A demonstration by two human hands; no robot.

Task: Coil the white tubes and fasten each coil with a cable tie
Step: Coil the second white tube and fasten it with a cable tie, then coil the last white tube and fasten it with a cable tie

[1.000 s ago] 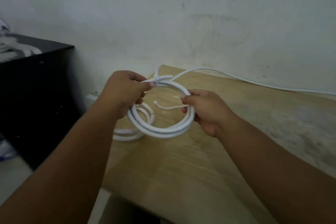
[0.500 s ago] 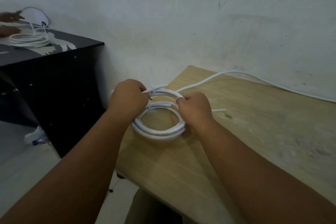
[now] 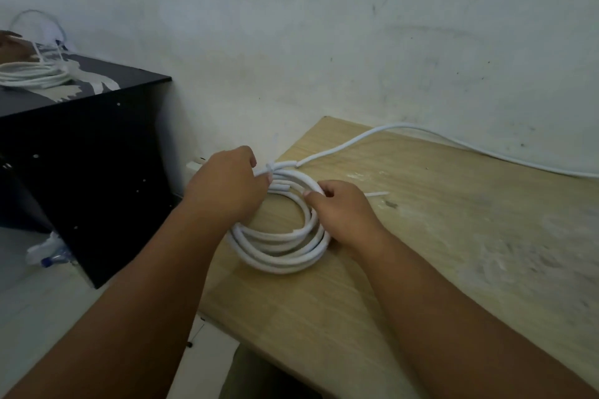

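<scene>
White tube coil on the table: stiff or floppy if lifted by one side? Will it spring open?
Probably semi-stiff: the coil shows smooth round loops, no kinks. Likely springy: one cable tie shows, at the far side, and the near loops lie fanned apart. Flat on the table, it should slide, not roll.

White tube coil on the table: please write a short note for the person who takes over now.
The left hand grips the top of the coil, next to a cable tie already around it.
The right hand grips the coil's right side; a thin strip, maybe a second tie, sticks out beside it.
The coil lies on the table; a loose tube runs along the wall.
Done: this coil wound, one tie on.
Left: whether the second tie is closed I cannot tell; then coil the loose tube.
</scene>
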